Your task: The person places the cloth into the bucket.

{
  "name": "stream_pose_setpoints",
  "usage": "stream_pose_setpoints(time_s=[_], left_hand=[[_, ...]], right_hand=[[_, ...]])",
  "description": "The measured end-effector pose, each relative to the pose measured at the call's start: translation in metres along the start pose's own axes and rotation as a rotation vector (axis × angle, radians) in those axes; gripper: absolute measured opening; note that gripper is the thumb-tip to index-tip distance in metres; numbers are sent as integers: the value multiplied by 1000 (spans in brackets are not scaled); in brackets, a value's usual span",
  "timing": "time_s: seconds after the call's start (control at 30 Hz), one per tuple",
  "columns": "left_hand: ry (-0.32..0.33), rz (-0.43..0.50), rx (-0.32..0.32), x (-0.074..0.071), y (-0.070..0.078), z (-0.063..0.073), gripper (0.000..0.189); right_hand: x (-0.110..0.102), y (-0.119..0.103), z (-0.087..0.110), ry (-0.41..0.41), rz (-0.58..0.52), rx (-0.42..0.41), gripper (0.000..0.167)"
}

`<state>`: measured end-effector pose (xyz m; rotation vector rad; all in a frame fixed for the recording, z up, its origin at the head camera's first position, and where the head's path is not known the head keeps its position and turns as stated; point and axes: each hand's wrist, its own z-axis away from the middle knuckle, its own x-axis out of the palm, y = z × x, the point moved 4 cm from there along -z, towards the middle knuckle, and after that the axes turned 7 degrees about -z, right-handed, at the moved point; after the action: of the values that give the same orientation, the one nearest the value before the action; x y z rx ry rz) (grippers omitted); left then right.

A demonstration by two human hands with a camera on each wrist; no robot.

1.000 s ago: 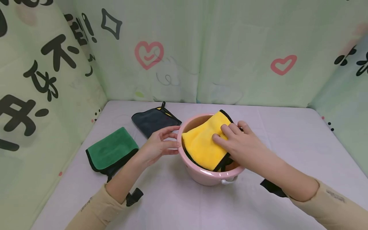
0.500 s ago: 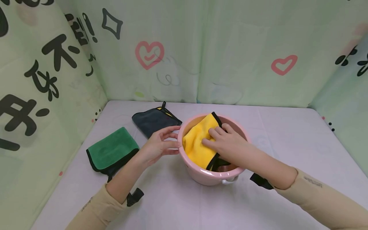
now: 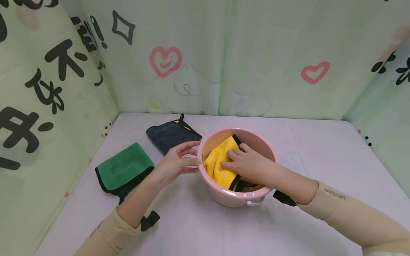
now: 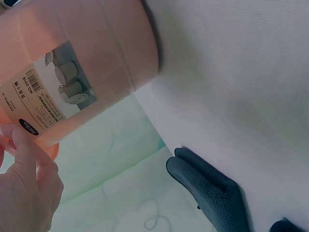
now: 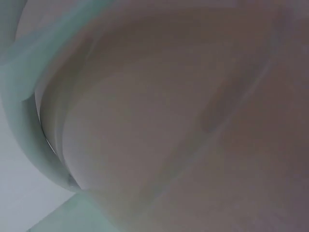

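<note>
A pink bucket (image 3: 230,201) stands mid-table, with a folded yellow towel (image 3: 219,161) edged in black inside it. My right hand (image 3: 253,165) reaches over the bucket's right side and grips the towel with bent fingers, low inside the rim. Dark green cloth (image 3: 246,185) shows beneath that hand. My left hand (image 3: 174,161) has its fingers spread, fingertips touching the bucket's left rim. In the left wrist view the same hand (image 4: 31,183) is beside the bucket wall (image 4: 120,43), near its label. Blurred bucket wall (image 5: 135,121) fills most of the right wrist view, hiding the right hand there.
A folded green towel (image 3: 125,167) with black edging lies left of the left hand. Behind it is a dark grey towel (image 3: 171,133) with a loop. Pale curtains with printed hearts and characters surround the lilac-covered table (image 3: 320,153). A white handle mount (image 3: 255,202) juts from the bucket's front.
My right hand has moved left and down into the bucket, taking the yellow towel lower below the rim. The left hand stays at the left rim.
</note>
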<state>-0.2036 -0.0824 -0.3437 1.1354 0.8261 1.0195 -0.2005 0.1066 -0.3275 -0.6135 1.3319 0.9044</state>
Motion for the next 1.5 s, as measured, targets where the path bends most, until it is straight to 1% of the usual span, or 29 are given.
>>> stream_pose_setpoints(time_s=[0.1,0.27,0.5,0.73,0.87,1.07,1.17,1.23,1.3,1.33,1.4,1.47,1.5], left_hand=[[-3,-1,5,0,0,0,56],[-5,7,6,0,0,0,56],[-8,17,3,0,1,1,56],[0,24,-4,0,0,2,55],[-5,27,0,0,0,2,56],[-4,25,-5,1,0,2,56],[-4,25,-5,1,0,1,56],[-5,25,-3,0,0,1,56],[-5,26,-1,0,0,1,56],[-6,27,-1,0,0,1,56],[-5,29,1,0,-1,1,55],[-5,28,1,0,-1,1,55],[-5,28,1,0,-1,1,55]], right_hand=[[3,0,0,-6,28,-10,41],[4,-1,1,-36,53,-3,39],[5,-2,2,-119,30,33,43],[8,-2,1,-166,12,55,46],[8,-1,1,-180,-20,76,50],[7,1,2,-163,-55,72,54],[0,2,5,-165,-104,73,53],[-9,3,8,-169,-161,82,53],[-21,7,12,-154,-231,92,53],[-28,9,14,-130,-269,93,51],[-42,14,20,-60,-335,91,48],[-54,21,27,36,-400,91,44],[-58,26,31,80,-445,106,43]])
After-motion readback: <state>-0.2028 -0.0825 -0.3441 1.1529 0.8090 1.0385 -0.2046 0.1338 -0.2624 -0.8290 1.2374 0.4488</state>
